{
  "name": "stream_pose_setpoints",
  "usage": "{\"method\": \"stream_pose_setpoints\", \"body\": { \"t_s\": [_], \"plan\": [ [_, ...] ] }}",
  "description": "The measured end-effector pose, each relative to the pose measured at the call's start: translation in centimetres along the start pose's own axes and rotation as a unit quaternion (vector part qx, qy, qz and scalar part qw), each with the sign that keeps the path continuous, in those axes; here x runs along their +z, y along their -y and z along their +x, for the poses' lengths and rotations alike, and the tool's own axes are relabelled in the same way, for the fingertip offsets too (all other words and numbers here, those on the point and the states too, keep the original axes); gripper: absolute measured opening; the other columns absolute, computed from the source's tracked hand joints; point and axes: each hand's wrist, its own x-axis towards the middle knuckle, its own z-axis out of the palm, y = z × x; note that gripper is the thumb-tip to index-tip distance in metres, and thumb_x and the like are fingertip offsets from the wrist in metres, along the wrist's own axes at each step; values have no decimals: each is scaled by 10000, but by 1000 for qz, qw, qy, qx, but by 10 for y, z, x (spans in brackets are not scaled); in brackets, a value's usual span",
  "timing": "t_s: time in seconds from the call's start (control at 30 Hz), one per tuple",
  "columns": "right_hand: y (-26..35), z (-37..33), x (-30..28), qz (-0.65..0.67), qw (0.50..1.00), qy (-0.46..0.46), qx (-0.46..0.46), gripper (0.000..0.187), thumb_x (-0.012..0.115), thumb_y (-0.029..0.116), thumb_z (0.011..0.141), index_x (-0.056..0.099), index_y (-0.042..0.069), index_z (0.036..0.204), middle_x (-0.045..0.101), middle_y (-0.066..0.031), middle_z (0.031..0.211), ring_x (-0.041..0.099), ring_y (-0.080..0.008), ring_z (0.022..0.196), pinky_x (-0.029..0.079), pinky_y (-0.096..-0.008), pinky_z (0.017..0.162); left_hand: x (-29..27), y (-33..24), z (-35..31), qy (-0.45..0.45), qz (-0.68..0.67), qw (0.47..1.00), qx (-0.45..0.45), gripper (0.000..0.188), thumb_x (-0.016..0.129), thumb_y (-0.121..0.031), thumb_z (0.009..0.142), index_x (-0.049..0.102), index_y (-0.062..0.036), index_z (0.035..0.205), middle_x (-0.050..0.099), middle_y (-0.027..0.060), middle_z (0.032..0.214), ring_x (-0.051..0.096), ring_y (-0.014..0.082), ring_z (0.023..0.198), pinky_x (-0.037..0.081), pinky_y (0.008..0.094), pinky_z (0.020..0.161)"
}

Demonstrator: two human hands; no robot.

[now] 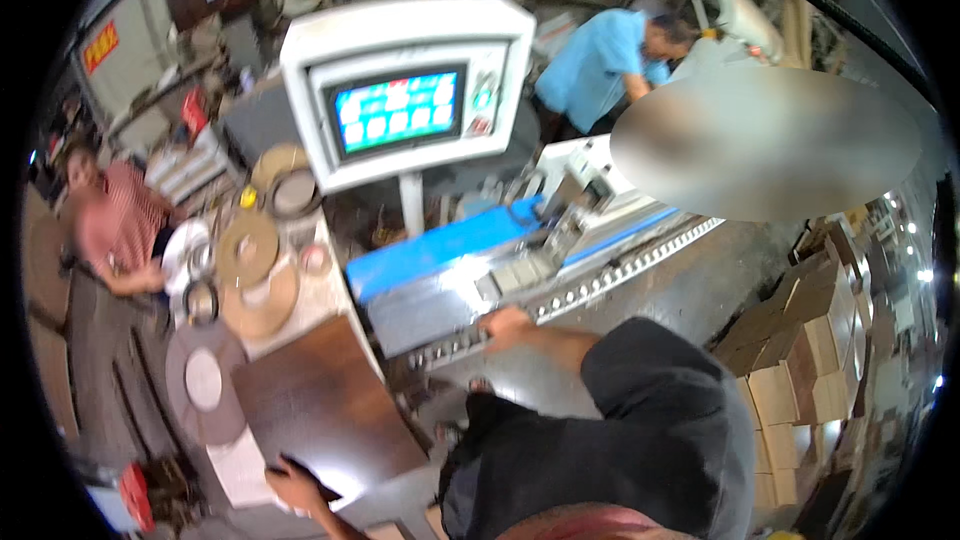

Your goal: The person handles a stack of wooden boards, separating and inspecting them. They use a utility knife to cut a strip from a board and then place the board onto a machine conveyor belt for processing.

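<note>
The fingers of the left hand [292,485] are hidden under the edge of the dark brown board [325,410]. The fingertips of the right hand [508,324] are concealed behind the machine rail [590,285]. A blurred oval patch [765,140] masks the upper right area.

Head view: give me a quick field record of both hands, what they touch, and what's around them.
left hand: low in the picture, on the near edge of a dark brown board; whether the fingers grip it, cannot tell
right hand: resting on the front rail of the machine bed, holding nothing visible
machine: blue-topped bed with a roller rail
screen: lit control panel on a post behind the bed
left side: round discs stacked on a bench
right side: cardboard boxes
other people: two, farther back
</note>
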Motion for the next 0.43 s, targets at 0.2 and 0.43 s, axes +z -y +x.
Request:
{"method": "stream_pose_setpoints", "body": {
  "t_s": [0.2, 0.43],
  "plan": [
    [-21, 17, 28, -41, 994, -77, -67, 781, 811, 633, 789, 670, 172, 1404, 735, -174, 1302, 714, -396, 1178, 576, -554, 991, -17, -11, -2, -55, 42, 997, 27, 771, 614, -673, 1004, 645, 93, 1084, 670, 345, 1005, 618, 540, 880, 524, 609, 825],
    [25, 33, 15, 9, 986, -15, -164, 701, 845, 566, 796, 712, 201, 1380, 710, -103, 1399, 682, -309, 1293, 569, -489, 1062, 18, 24, 17, -51, -17, 998, 25, 600, 696, -511, 1014, 653, 28, 1273, 692, 272, 1221, 675, 440, 1111, 515, 549, 971]
  ]
}}
